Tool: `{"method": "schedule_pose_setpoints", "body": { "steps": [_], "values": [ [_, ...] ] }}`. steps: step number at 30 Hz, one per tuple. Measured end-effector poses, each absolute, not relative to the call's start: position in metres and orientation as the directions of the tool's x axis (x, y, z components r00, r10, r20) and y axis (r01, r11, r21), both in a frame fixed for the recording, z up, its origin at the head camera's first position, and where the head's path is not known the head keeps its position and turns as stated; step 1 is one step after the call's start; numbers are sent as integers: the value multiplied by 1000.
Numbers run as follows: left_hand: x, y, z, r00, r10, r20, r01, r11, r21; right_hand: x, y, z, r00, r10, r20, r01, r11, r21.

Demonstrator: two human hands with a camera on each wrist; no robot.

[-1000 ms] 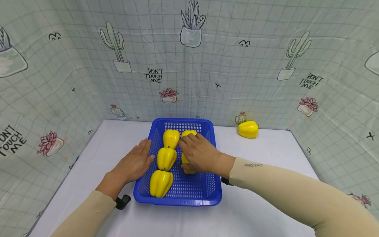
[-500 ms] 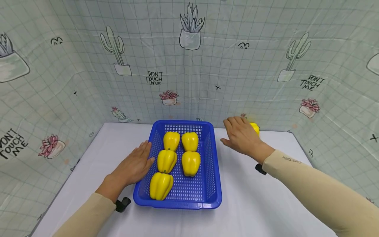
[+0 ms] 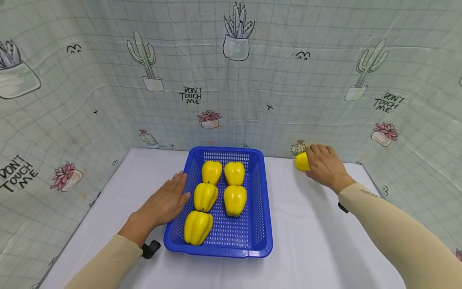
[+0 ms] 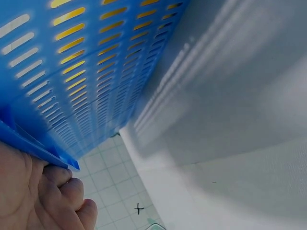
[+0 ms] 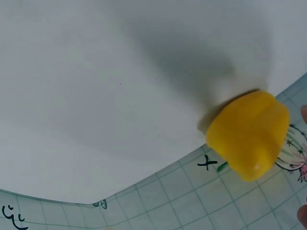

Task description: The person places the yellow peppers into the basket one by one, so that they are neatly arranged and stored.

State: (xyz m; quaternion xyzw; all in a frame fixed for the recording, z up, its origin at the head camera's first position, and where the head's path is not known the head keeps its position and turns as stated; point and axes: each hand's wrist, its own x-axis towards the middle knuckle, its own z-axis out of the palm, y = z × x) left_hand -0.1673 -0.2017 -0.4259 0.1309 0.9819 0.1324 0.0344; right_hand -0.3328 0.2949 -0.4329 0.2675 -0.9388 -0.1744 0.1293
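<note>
This looks like a staged recording booth rather than a lived-in room, though little beyond it can be seen. A printed cloth backdrop [image 3: 231, 80] with cactus drawings and "DON'T TOUCH ME" lettering closes in three sides of a plain white worktop [image 3: 317, 241]. A blue perforated basket [image 3: 260, 208] of identical yellow peppers [image 3: 235, 199] suggests set-out props.
</note>
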Motion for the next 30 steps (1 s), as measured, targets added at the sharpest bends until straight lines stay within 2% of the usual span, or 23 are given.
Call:
{"method": "schedule_pose_setpoints", "body": {
  "steps": [10,30],
  "values": [
    [-167,-202,-425,-967,252,-38,232,932,278,-350,300,-451,-850,-513,119,-437,813,385],
    [-168,-204,-427,-966,257,-40,237,934,268,-357,306,-482,-837,-524,159,-447,821,355]
  ]
}}
